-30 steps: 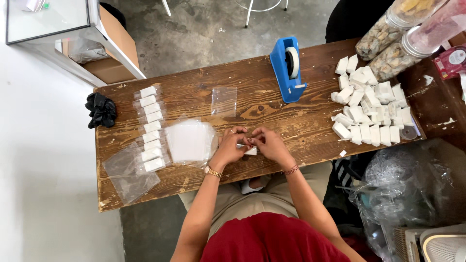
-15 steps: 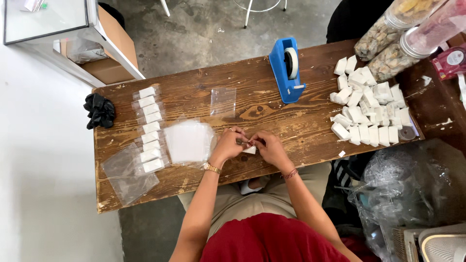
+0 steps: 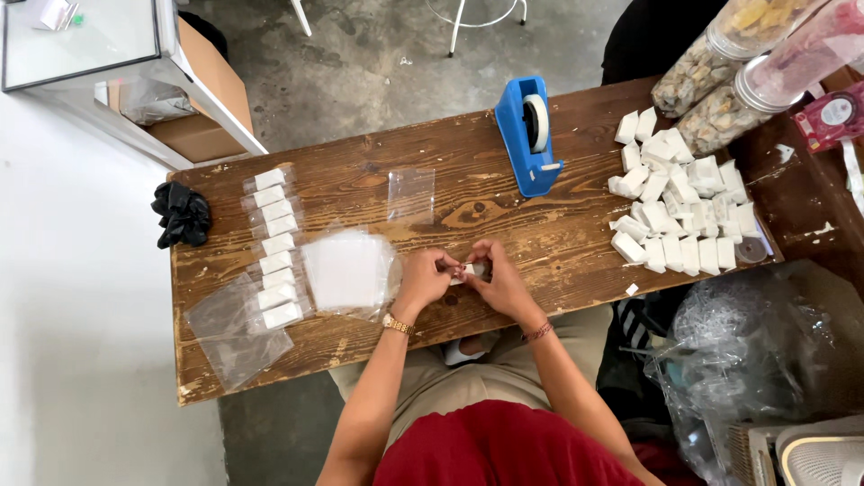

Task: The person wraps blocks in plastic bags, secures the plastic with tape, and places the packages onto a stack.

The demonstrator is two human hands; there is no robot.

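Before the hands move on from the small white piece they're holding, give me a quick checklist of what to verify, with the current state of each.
1. Small white block held by both the left hand and right hand: ok.
2. Block fully inside a clear bag: cannot tell, fingers hide it.
3. Stack of clear bags beside the left hand: ok.
4. Blue tape dispenser upright on the wooden table, tape loaded: ok.
5. Unwrapped white blocks piled to the right: ok.
6. Row of bagged blocks lined up at left: ok.
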